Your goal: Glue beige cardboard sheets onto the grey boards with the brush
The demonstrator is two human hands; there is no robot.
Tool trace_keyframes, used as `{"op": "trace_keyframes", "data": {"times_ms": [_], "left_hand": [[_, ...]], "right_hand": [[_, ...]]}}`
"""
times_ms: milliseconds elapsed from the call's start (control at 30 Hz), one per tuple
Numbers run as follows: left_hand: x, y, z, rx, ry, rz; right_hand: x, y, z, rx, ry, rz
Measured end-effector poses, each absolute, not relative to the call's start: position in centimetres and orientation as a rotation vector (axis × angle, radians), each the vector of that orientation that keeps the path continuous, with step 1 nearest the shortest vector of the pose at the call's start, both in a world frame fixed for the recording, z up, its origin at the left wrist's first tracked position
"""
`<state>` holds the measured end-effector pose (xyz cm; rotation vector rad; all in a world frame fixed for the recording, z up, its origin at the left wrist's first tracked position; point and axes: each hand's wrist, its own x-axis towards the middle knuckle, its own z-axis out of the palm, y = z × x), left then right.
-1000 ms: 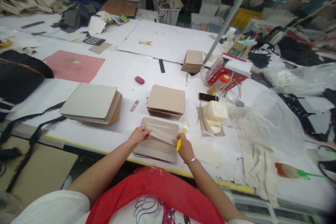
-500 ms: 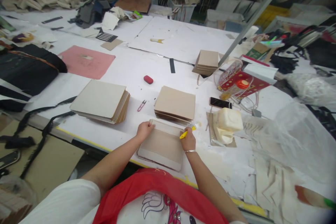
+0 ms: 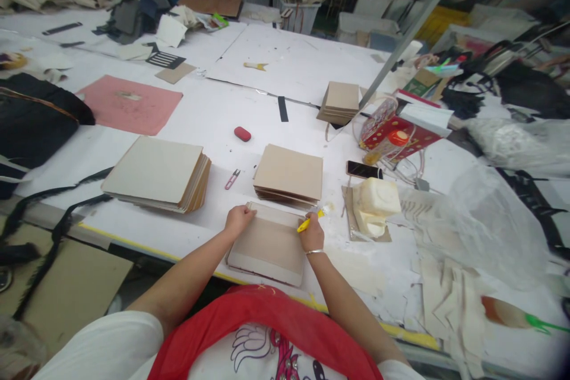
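A flat beige panel with pale borders lies at the table's front edge, on top of at least one more sheet. My left hand is closed on the panel's far left corner, thumb on top. Closed around a yellow-handled brush, my right hand rests at the panel's far right corner; the brush's pale bristles point away to the right. Just beyond the panel stands a stack of beige boards. Left of it is a larger stack of grey-white boards.
Pink-handled thread snips and a red oval case lie between and beyond the stacks. On the right are a cream plastic container, a phone and a red bag. A slanted metal pole rises behind.
The camera view has turned slightly, so the table's things appear shifted to the left. Both hands keep their places at the panel's far corners, the brush still in my right hand.
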<state>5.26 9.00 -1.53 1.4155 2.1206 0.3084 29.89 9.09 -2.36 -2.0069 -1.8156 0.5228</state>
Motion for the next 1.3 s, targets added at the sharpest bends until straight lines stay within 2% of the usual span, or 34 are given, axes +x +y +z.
{"op": "trace_keyframes", "data": {"times_ms": [1067,1300], "left_hand": [[5.2,9.3,-0.4,1.279,2.070,0.221],[5.2,9.3,-0.1,1.244,2.045,0.194]], "right_hand": [[31.1,9.5,-1.7,-1.968,-1.804,0.754],[30.6,9.2,-1.6,-1.988,-1.999,0.635]]}}
